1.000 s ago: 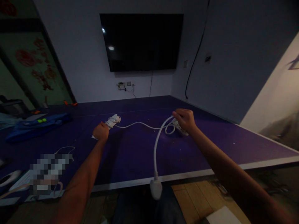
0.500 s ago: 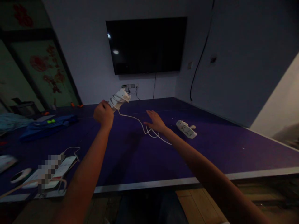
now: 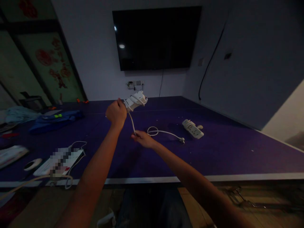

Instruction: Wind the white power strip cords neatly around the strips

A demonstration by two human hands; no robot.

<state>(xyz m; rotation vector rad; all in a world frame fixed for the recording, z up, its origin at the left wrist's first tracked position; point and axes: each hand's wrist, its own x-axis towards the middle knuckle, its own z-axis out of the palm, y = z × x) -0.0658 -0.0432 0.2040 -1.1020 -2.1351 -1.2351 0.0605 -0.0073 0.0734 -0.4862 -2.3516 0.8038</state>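
My left hand [image 3: 116, 112] is closed around one end of a white power strip [image 3: 136, 100], raised above the purple table. Part of the strip's cord is wound around its body. The loose cord [image 3: 131, 122] hangs down to my right hand [image 3: 143, 139], whose fingers pinch it. Beyond that hand the cord makes a small loop on the tabletop and ends in a plug [image 3: 182, 140]. A second white power strip [image 3: 193, 129] lies to the right, its cord wrapped around it and its plug beside it.
The purple table [image 3: 213, 152] has a pale front edge. On its left lie blue clothing [image 3: 55, 120], a white box [image 3: 71, 160] with a cable, and a dark-topped white oval object [image 3: 32, 164]. A television [image 3: 158, 38] hangs on the back wall.
My right hand has moved left and closed from spread fingers onto the cord. The held power strip appears further right in view, and the plug now shows on the table.
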